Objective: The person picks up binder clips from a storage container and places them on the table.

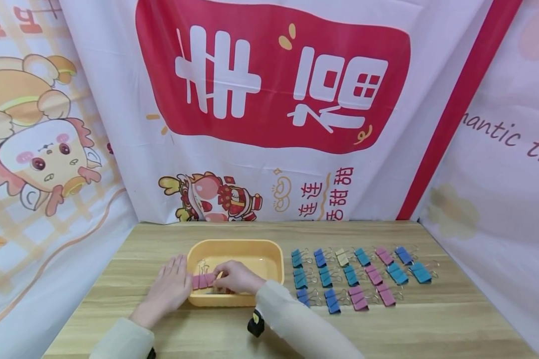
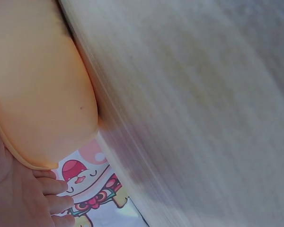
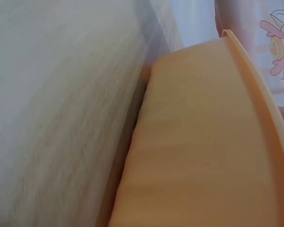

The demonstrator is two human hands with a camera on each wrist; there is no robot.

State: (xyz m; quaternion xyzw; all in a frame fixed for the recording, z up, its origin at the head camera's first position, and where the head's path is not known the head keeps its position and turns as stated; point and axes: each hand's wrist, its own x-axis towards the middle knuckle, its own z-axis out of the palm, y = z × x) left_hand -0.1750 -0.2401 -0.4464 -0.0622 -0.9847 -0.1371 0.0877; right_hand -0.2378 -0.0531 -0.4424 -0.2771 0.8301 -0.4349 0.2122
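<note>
A yellow plastic tray [image 1: 235, 242] sits on the wooden table, left of centre. Inside its left end, pink binder clips [image 1: 202, 281] stand side by side with their wire handles up. My right hand [image 1: 239, 277] reaches over the tray's front rim and pinches the rightmost pink binder clip between thumb and fingers. Against the tray's left rim rests my left hand [image 1: 172, 285], its fingers straight and pointing away from me. Seen from the left wrist, the fingers of that hand [image 2: 26, 194] lie along the rim. The right wrist view holds the tray's outer wall [image 3: 203, 127]; the right hand's fingertips are hidden there.
Right of the tray, binder clips lie in three rows: teal ones [image 1: 300, 278], blue ones [image 1: 332, 300], pink ones [image 1: 358, 298] and a cream one [image 1: 342, 258]. A printed cloth [image 1: 274, 159] hangs behind the table's back edge, with more cloth at both sides.
</note>
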